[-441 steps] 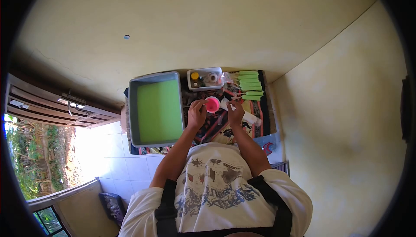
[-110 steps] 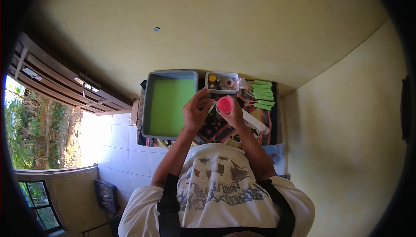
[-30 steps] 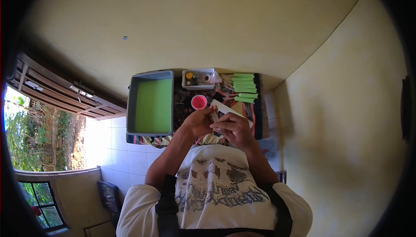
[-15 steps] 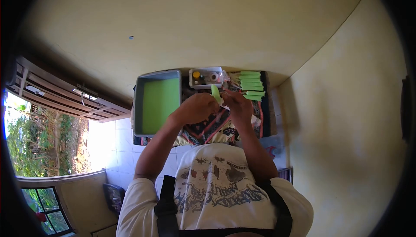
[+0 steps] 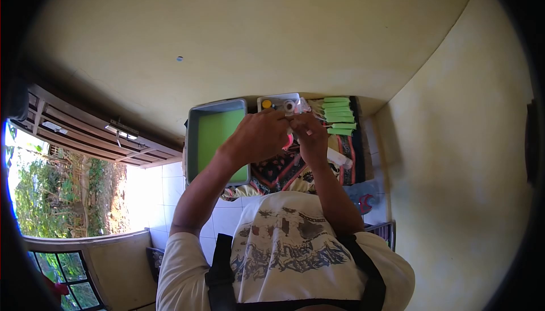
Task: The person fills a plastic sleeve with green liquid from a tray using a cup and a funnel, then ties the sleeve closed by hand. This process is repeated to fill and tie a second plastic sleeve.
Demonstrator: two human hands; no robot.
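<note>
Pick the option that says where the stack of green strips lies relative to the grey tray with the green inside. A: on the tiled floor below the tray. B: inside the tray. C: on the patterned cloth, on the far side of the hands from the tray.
C: the green strips lie on the patterned cloth, with both hands between them and the grey tray.

White short-sleeved T-shirt with grey printed graphics, under black shoulder straps
</note>
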